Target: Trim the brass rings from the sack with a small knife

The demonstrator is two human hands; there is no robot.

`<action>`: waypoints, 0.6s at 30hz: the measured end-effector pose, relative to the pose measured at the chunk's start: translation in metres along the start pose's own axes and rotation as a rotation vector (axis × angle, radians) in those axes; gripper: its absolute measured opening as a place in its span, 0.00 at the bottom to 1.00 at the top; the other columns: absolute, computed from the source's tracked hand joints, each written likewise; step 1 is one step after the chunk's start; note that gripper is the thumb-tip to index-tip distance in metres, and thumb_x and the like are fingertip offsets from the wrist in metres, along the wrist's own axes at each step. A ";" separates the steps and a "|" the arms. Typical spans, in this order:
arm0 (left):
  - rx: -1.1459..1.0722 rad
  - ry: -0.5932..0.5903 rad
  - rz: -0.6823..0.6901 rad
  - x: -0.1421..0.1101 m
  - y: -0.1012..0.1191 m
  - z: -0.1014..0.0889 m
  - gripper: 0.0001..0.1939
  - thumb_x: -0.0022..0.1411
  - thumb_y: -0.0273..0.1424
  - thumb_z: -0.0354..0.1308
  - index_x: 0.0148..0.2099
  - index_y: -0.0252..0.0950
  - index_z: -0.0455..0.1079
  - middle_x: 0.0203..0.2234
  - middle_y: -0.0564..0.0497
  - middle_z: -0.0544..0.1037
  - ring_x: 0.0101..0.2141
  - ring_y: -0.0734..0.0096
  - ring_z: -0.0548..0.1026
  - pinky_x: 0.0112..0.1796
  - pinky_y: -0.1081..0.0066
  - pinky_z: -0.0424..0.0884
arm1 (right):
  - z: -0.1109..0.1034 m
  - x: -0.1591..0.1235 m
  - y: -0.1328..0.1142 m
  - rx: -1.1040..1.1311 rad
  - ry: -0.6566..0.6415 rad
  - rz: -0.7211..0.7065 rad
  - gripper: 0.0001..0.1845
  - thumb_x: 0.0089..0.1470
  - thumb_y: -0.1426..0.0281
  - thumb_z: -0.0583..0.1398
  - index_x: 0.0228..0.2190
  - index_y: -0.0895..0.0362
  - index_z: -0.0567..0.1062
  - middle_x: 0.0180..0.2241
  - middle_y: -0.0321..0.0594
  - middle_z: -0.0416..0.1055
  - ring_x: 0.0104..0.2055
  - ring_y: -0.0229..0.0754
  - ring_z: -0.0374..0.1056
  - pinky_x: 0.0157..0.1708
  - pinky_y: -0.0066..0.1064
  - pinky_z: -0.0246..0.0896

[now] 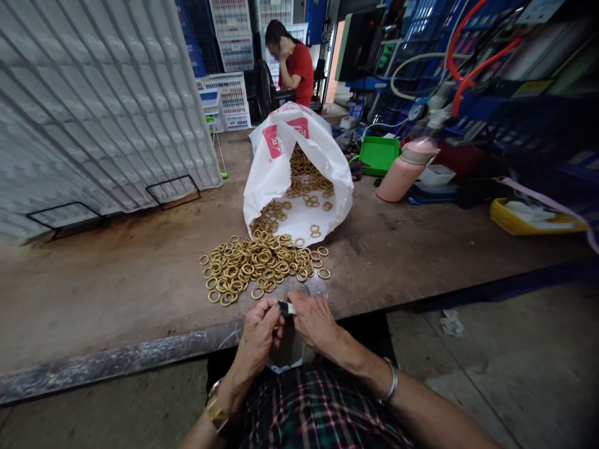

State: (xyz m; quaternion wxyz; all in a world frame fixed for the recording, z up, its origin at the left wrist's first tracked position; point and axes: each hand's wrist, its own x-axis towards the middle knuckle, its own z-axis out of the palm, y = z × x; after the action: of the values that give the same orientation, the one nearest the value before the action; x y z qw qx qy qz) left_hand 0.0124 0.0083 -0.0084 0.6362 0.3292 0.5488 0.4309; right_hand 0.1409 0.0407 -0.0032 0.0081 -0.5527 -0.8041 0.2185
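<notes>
My left hand (256, 340) and my right hand (314, 321) meet at the near edge of the worn table (116, 280), fingers curled. Between them they pinch a small dark and silver piece (286, 307); I cannot make out what it is. A clear plastic bag (287, 352) hangs below the hands, over my lap. Just beyond the hands lies a heap of brass rings (255, 265). More rings spill from an open white plastic bag (281, 168) behind the heap.
A white lattice panel (93, 106) leans at the left. A pink bottle (405, 169), a green tray (379, 154) and a yellow tray (519, 219) sit at the right. A person in red (297, 62) sits at the far end by stacked crates (229, 93).
</notes>
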 end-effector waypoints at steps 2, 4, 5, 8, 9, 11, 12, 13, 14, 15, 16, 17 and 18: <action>0.019 0.017 0.005 0.000 0.000 0.001 0.17 0.53 0.45 0.54 0.32 0.35 0.61 0.18 0.59 0.64 0.15 0.82 0.60 0.15 0.81 0.54 | -0.001 0.000 -0.001 -0.005 -0.007 0.004 0.13 0.50 0.77 0.50 0.39 0.56 0.66 0.36 0.41 0.71 0.34 0.41 0.67 0.32 0.30 0.52; 0.050 0.042 0.010 -0.001 0.000 0.002 0.17 0.52 0.46 0.54 0.30 0.35 0.61 0.17 0.59 0.64 0.15 0.82 0.60 0.15 0.81 0.54 | -0.003 0.000 -0.002 -0.015 -0.016 0.004 0.13 0.50 0.77 0.50 0.39 0.56 0.66 0.36 0.41 0.71 0.34 0.41 0.67 0.32 0.30 0.52; 0.066 0.054 0.011 -0.002 0.001 0.002 0.18 0.52 0.46 0.54 0.30 0.35 0.61 0.17 0.59 0.64 0.15 0.82 0.60 0.15 0.81 0.55 | -0.003 0.000 -0.003 -0.022 -0.018 0.005 0.13 0.51 0.77 0.50 0.39 0.56 0.66 0.36 0.41 0.71 0.34 0.42 0.67 0.32 0.30 0.52; 0.096 0.076 0.018 -0.003 0.002 0.003 0.18 0.52 0.46 0.54 0.30 0.36 0.61 0.16 0.59 0.64 0.15 0.81 0.60 0.15 0.80 0.55 | -0.003 0.001 -0.003 -0.039 -0.015 0.002 0.14 0.51 0.77 0.49 0.39 0.56 0.66 0.36 0.42 0.71 0.34 0.42 0.68 0.31 0.31 0.53; 0.101 0.078 0.024 -0.003 0.003 0.003 0.18 0.52 0.46 0.54 0.30 0.36 0.61 0.16 0.59 0.65 0.15 0.81 0.60 0.15 0.80 0.56 | -0.002 0.001 -0.003 -0.044 -0.013 0.001 0.14 0.50 0.77 0.49 0.39 0.56 0.66 0.36 0.42 0.72 0.34 0.43 0.68 0.31 0.31 0.53; 0.109 0.067 0.031 -0.005 0.003 0.002 0.17 0.52 0.46 0.54 0.29 0.36 0.61 0.16 0.59 0.65 0.15 0.82 0.60 0.15 0.80 0.56 | -0.001 0.000 -0.003 -0.050 -0.014 0.003 0.15 0.49 0.78 0.49 0.40 0.57 0.66 0.35 0.43 0.72 0.34 0.44 0.69 0.31 0.32 0.53; 0.109 0.056 0.029 -0.006 0.003 0.002 0.17 0.52 0.46 0.54 0.29 0.36 0.61 0.16 0.59 0.65 0.15 0.82 0.59 0.16 0.80 0.56 | -0.001 0.000 -0.002 -0.053 -0.018 0.004 0.15 0.49 0.78 0.49 0.40 0.57 0.66 0.35 0.43 0.72 0.34 0.45 0.69 0.31 0.32 0.54; 0.105 0.039 0.024 -0.007 0.003 0.001 0.17 0.52 0.46 0.55 0.29 0.36 0.60 0.15 0.59 0.64 0.14 0.82 0.59 0.16 0.80 0.56 | -0.002 0.000 -0.003 -0.056 -0.022 0.005 0.15 0.48 0.78 0.49 0.40 0.58 0.66 0.35 0.44 0.72 0.34 0.45 0.69 0.31 0.32 0.54; 0.096 0.023 0.016 -0.008 0.002 -0.001 0.17 0.53 0.46 0.54 0.28 0.36 0.60 0.14 0.60 0.63 0.14 0.82 0.58 0.16 0.80 0.56 | -0.002 -0.001 -0.003 -0.059 -0.027 0.005 0.16 0.48 0.78 0.49 0.40 0.58 0.66 0.34 0.44 0.72 0.34 0.46 0.69 0.31 0.33 0.54; 0.083 0.006 0.008 -0.008 0.001 -0.002 0.17 0.53 0.45 0.54 0.28 0.36 0.60 0.14 0.60 0.62 0.14 0.83 0.58 0.16 0.81 0.56 | -0.003 -0.002 -0.003 -0.061 -0.030 0.001 0.15 0.48 0.78 0.49 0.40 0.58 0.66 0.34 0.44 0.73 0.34 0.46 0.69 0.31 0.33 0.55; 0.065 -0.012 0.000 -0.009 0.000 -0.003 0.17 0.54 0.45 0.54 0.28 0.36 0.60 0.14 0.60 0.62 0.14 0.83 0.58 0.16 0.81 0.55 | -0.003 -0.002 -0.004 -0.060 -0.029 -0.006 0.15 0.48 0.78 0.49 0.40 0.58 0.66 0.34 0.44 0.73 0.34 0.46 0.69 0.31 0.33 0.55; 0.042 -0.027 -0.008 -0.009 -0.002 -0.004 0.17 0.54 0.45 0.54 0.28 0.36 0.60 0.14 0.60 0.61 0.14 0.83 0.57 0.16 0.81 0.55 | -0.004 -0.003 -0.005 -0.057 -0.024 -0.011 0.15 0.48 0.78 0.50 0.40 0.58 0.66 0.34 0.45 0.72 0.34 0.46 0.69 0.31 0.33 0.55; 0.016 -0.045 -0.017 -0.009 -0.003 -0.005 0.17 0.54 0.45 0.54 0.28 0.36 0.60 0.14 0.60 0.61 0.14 0.83 0.57 0.16 0.81 0.55 | -0.004 -0.004 -0.006 -0.055 -0.019 -0.011 0.15 0.48 0.78 0.50 0.40 0.58 0.66 0.33 0.45 0.72 0.34 0.46 0.69 0.31 0.33 0.56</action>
State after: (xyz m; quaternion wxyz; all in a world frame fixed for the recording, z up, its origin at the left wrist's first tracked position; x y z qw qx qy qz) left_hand 0.0079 -0.0017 -0.0082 0.6492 0.3394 0.5406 0.4136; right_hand 0.1385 0.0367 0.0033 -0.0138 -0.5463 -0.8129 0.2015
